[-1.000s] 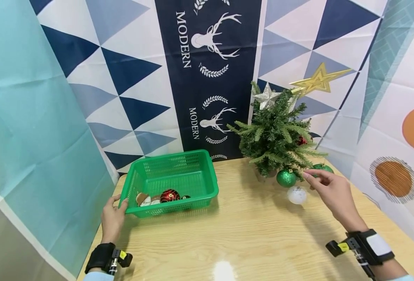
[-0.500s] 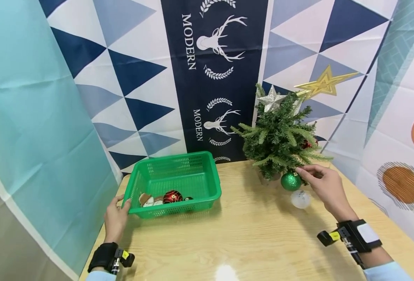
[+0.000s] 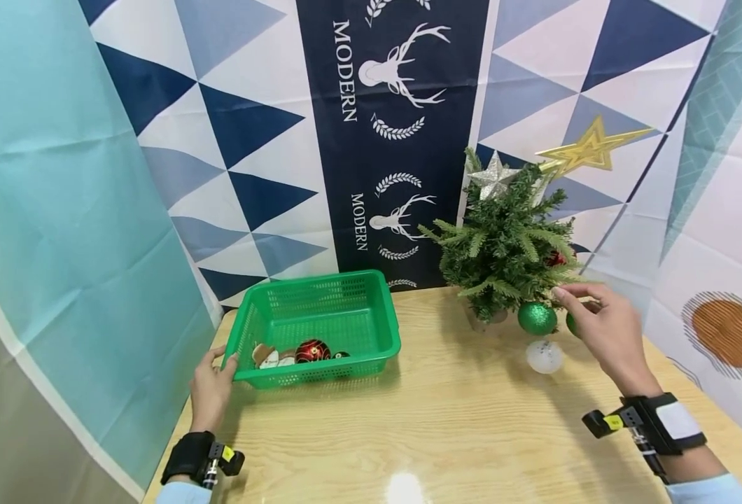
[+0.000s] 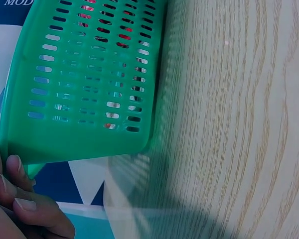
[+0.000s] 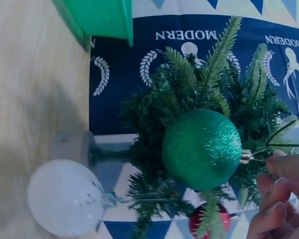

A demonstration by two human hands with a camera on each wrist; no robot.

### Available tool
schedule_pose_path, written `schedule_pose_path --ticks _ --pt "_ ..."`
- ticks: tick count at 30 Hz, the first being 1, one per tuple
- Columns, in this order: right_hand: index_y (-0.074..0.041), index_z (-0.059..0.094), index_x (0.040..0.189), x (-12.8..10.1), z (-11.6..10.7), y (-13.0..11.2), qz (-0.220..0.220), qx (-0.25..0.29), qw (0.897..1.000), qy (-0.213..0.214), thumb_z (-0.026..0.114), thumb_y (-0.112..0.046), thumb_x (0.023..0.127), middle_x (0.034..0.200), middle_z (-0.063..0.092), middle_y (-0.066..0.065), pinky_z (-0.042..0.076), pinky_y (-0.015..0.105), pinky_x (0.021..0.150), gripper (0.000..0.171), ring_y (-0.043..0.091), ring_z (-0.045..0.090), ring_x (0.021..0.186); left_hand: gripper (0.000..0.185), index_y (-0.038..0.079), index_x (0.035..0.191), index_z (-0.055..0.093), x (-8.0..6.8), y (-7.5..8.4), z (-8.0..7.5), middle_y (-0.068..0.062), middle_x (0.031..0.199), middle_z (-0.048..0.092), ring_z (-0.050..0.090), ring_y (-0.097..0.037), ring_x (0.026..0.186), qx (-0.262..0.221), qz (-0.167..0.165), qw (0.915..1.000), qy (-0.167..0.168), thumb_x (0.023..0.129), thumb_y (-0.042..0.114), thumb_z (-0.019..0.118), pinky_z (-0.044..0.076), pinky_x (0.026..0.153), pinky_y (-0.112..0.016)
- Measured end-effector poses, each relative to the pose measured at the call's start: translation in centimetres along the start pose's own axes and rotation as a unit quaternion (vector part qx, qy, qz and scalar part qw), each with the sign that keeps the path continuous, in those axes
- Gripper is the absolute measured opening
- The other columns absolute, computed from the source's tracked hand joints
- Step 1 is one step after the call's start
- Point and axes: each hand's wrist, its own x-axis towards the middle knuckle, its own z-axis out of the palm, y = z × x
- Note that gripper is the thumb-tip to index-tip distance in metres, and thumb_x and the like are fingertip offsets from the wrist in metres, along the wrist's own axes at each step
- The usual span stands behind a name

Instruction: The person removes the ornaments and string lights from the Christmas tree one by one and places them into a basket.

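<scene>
From the head view, the right hand (image 3: 604, 329) reaches the small tree (image 3: 509, 245), beside its green bauble (image 3: 537, 318), while the left hand (image 3: 210, 381) grips the green basket (image 3: 314, 329), left of the tree. At the left wrist, fingers (image 4: 20, 196) curl on the basket's corner, best kept firm. At the right wrist, fingertips (image 5: 289, 167) pinch the bauble's thin hanger loop beside the ball (image 5: 202, 149); lifting it off the branch gently should avoid tipping the tree.

Wooden table (image 3: 459, 434); gold star (image 3: 588, 147), silver star (image 3: 493, 178); patterned backdrop (image 3: 251, 105).
</scene>
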Motion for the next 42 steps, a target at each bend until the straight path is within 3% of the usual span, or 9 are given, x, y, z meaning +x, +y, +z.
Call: schedule_pose_path --ticks 5,9,12,16,19,24,28,37,42 --pt "-0.007 0.077 0.112 0.5 0.0 -0.4 -0.043 -0.005 0.998 0.049 0.072 -0.031 0.100 0.112 0.071 -0.004 0.038 0.004 0.083 0.027 -0.012 0.054 0.100 0.048 0.006 0.151 0.047 0.4 -0.3 0.2 -0.002 0.063 0.034 0.027 -0.018 0.054 0.007 -0.010 0.9999 -0.006 0.110 0.030 0.053 0.028 0.050 -0.042" --pt "-0.008 0.078 0.108 0.8 -0.3 -0.7 -0.084 -0.010 0.993 0.085 0.075 -0.024 0.098 0.100 0.065 -0.028 0.039 0.009 0.070 0.020 -0.005 0.056 0.076 0.049 0.007 0.152 0.046 0.6 -0.2 0.0 -0.001 0.063 0.034 0.029 -0.018 0.055 0.015 -0.016 0.9997 -0.013 0.109 0.028 0.053 0.029 0.052 -0.037" --pt "-0.009 0.080 0.104 0.8 -0.4 -1.2 -0.111 -0.022 0.988 0.105 0.076 -0.021 0.097 0.091 0.059 -0.035 0.033 0.016 0.062 0.015 0.001 0.047 0.059 0.048 0.004 0.150 0.048 0.6 -0.1 0.0 -0.002 0.062 0.034 0.030 -0.019 0.055 0.012 -0.009 0.9999 -0.005 0.108 0.027 0.054 0.027 0.052 -0.035" --pt "-0.012 0.080 0.102 0.6 -0.3 -1.7 -0.132 -0.014 0.985 0.110 0.078 -0.016 0.095 0.085 0.061 -0.028 0.030 0.019 0.056 0.009 0.003 0.042 0.053 0.054 0.007 0.151 0.048 1.0 -1.2 0.4 0.000 0.062 0.032 0.027 -0.018 0.052 -0.002 0.004 1.0000 0.001 0.108 0.041 0.053 0.027 0.048 -0.040" --pt "-0.012 0.080 0.102 0.8 0.0 -2.3 -0.143 0.010 0.985 0.100 0.079 -0.012 0.093 0.085 0.065 -0.024 0.032 0.016 0.051 0.009 0.001 0.046 0.053 0.057 0.008 0.151 0.048 1.0 -1.3 0.4 0.000 0.062 0.030 0.026 -0.018 0.053 -0.009 0.004 0.9999 0.004 0.108 0.045 0.053 0.028 0.047 -0.043" --pt "-0.009 0.078 0.101 0.5 1.1 -3.4 -0.165 0.036 0.983 0.067 0.077 -0.006 0.093 0.083 0.067 -0.014 0.040 0.012 0.053 0.009 -0.002 0.057 0.060 0.050 0.005 0.150 0.048 0.7 -0.2 0.0 -0.001 0.062 0.030 0.027 -0.018 0.054 -0.002 -0.005 1.0000 -0.006 0.109 0.031 0.054 0.026 0.052 -0.036" --pt "-0.009 0.077 0.103 0.3 2.3 -4.0 -0.201 0.037 0.978 0.041 0.076 -0.003 0.093 0.077 0.066 -0.005 0.039 0.013 0.053 0.012 -0.001 0.054 0.059 0.048 0.005 0.150 0.048 0.5 0.0 0.0 -0.001 0.062 0.029 0.025 -0.018 0.053 0.003 -0.006 1.0000 -0.007 0.109 0.030 0.052 0.025 0.050 -0.038" --pt "-0.019 0.075 0.105 0.4 5.4 -5.8 -0.223 0.064 0.973 -0.018 0.074 -0.006 0.097 0.073 0.067 -0.007 0.037 0.018 0.050 0.015 0.003 0.054 0.055 0.053 0.005 0.150 0.048 0.4 0.1 0.1 -0.001 0.062 0.033 0.027 -0.017 0.054 0.003 -0.001 1.0000 -0.007 0.109 0.037 0.052 0.028 0.049 -0.043" --pt "-0.021 0.075 0.106 0.8 7.4 -6.9 -0.231 0.081 0.969 -0.038 0.073 -0.009 0.098 0.072 0.065 -0.011 0.036 0.020 0.051 0.014 0.004 0.053 0.054 0.051 0.005 0.151 0.047 0.4 0.0 -0.1 -0.001 0.060 0.032 0.028 -0.018 0.054 0.005 -0.006 0.9999 -0.015 0.109 0.034 0.053 0.027 0.051 -0.036"
